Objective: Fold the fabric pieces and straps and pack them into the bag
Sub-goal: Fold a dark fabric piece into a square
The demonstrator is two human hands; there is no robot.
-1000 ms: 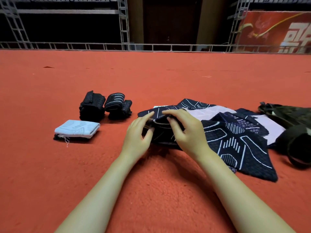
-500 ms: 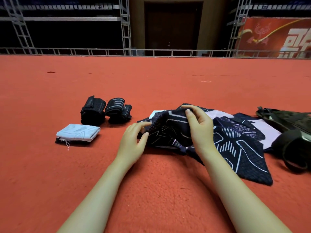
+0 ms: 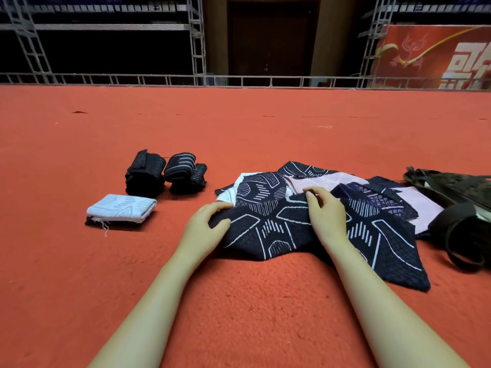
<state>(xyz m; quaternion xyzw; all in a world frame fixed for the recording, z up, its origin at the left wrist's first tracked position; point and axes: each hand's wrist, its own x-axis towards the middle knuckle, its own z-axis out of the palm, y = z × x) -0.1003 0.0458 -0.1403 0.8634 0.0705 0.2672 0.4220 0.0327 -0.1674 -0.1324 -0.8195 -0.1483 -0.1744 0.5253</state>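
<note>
on the fuzzy orange-red carpet (image 3: 239, 301) closest to the camera, two bare forearms reach forward. the left hand (image 3: 204, 229) pinches the left edge of a dark navy woven fabric piece with white geometric line patterns (image 3: 268, 229), thumb over the top of the cloth and fingers curled at its edge. the right hand (image 3: 328, 215) rests on the same piece, fingers bent with the tips gripping a fold near its far edge. this piece lies spread out flat and overlaps a loose pile of more navy patterned pieces with pale pink undersides (image 3: 372, 197) just behind and to the right; their exact count cannot be told.

to the left sits one folded pale blue cloth with faint line patterns (image 3: 122, 209), a stray thread hanging from its edge. beyond it stand two rolled black ribbed straps with grey stripes (image 3: 164, 172), side by side and touching.

at the right edge lies one dark olive bag with black webbing loops (image 3: 457, 208), just beside the pile.

farthest off run grey metal truss railings (image 3: 265, 81), a dark brown door (image 3: 271, 38), and one red banner with large white characters (image 3: 435, 57), cut off and unreadable.
</note>
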